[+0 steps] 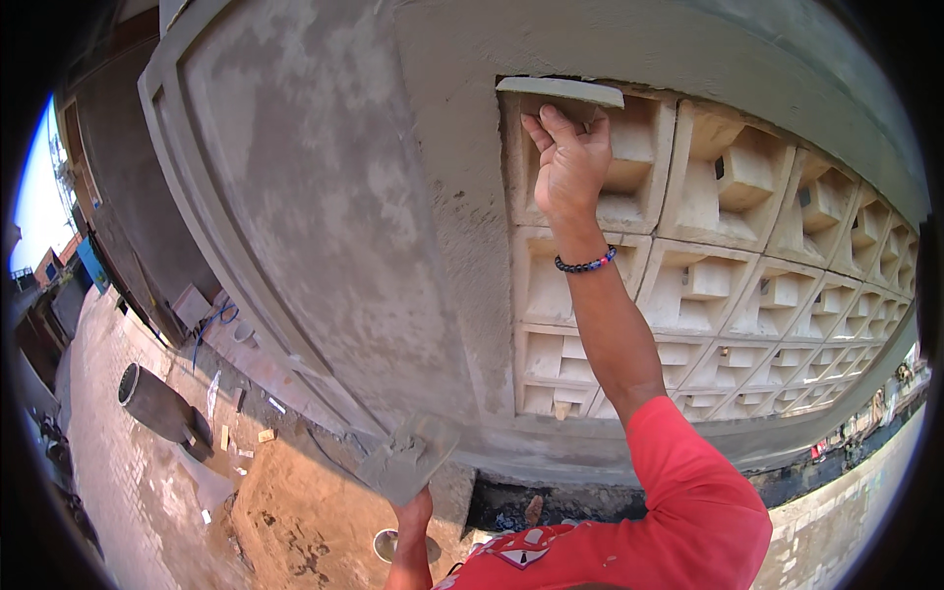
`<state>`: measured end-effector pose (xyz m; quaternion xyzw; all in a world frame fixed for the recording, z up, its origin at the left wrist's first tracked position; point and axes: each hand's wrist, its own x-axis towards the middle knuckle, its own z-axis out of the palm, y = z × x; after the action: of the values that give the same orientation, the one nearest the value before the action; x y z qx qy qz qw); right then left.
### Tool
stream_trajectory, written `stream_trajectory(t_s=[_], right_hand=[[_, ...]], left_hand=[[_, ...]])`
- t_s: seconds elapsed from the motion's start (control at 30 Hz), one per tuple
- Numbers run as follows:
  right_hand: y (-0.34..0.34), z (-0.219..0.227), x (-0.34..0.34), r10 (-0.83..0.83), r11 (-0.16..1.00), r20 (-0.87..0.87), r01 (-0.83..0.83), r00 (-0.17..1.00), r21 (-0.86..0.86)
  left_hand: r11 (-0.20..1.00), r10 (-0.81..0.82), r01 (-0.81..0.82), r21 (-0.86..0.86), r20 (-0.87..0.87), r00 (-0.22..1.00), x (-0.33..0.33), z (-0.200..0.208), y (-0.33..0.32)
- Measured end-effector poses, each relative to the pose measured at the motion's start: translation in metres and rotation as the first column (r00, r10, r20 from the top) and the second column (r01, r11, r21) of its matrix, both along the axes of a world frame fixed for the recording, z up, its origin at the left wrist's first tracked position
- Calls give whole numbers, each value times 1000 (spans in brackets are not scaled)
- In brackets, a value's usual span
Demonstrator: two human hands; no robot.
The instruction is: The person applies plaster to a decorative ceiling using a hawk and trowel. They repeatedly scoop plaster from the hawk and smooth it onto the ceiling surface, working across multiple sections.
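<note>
My right hand [574, 169] is raised to the top left corner of an opening filled with pale vent blocks [723, 182]. Its fingers are closed from below on a flat, pale-edged plate [565, 91] that looks like a plastering float, lying along the opening's upper edge. Whether it has a handle is hidden by the fingers. Lower down, my left hand [415, 509] grips a flat grey mortar board [421, 447] from below, with a smear of wet mortar on top. Beside the opening stretches a grey plastered wall [334, 206], darker and smoother around the blocks.
A dark barrel-like container [155, 401] lies on the paving at left. Brown sand [295, 511] spreads below, with a round bucket [385, 543] near my left forearm. A dark trench [551, 506] runs along the wall's foot. Scraps and a blue cable [221, 315] lie near the doorway.
</note>
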<state>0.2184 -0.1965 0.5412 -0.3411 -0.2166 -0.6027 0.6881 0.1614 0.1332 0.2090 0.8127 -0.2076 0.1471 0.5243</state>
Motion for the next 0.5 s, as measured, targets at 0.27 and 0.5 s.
stream_trajectory(t_s=[0.27, 0.5], right_hand=[[-15, 7, -31, -65, 996, 9, 64, 998, 68], [-60, 7, -84, -144, 990, 41, 143, 989, 14]], left_hand=[[998, 2, 0, 68, -19, 1000, -7, 1, -8], [997, -68, 69, 25, -22, 997, -6, -2, -22]])
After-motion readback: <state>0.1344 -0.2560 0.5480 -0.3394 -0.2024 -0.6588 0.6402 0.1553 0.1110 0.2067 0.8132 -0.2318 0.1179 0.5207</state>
